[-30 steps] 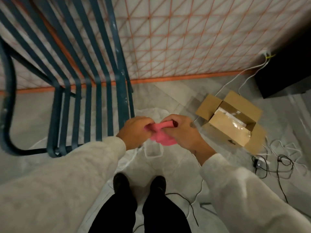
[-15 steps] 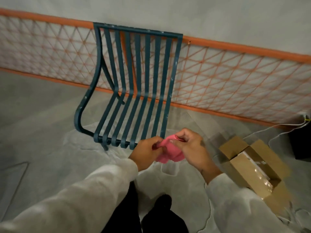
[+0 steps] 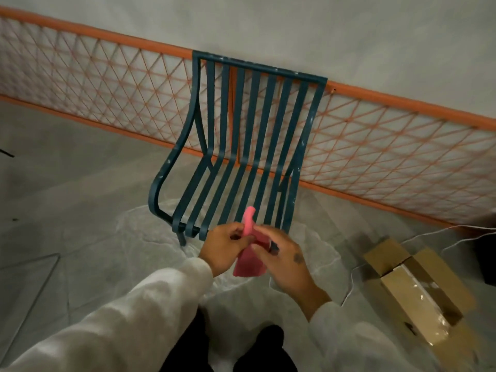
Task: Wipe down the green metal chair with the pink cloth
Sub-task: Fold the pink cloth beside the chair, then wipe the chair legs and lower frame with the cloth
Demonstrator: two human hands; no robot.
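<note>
Pink cloth pinched by left hand, right hand

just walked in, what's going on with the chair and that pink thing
A person stands facing the green metal chair, which is set against an orange mesh fence. The left hand and right hand both pinch the pink cloth in their fingers, holding it near the seat's front edge. Wiping does not look started yet. An open cardboard box lies on the floor to the right.
</note>
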